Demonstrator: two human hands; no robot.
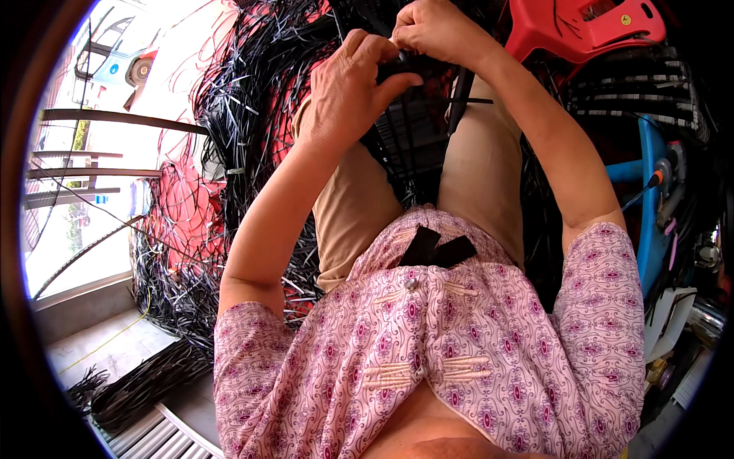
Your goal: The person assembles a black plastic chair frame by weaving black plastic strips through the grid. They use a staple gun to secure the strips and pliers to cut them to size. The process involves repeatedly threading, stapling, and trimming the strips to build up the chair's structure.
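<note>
Black strips [409, 141] run lengthwise between the thighs [482, 176], nearer the left hand [348, 88], thumb spread, the right hand [437, 32] beyond, fingers curled; what either grasps I cannot tell.

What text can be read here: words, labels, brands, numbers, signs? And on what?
None can be read.
Red plastic stool: round yellow sticker with a dark mark, too small to read.
Vehicle outside: round blue mark, too small and washed out to read.
Black strips by the left hand and right hand: no lettering visible.
Patterned shirt: printed motifs, no lettering visible.
</note>
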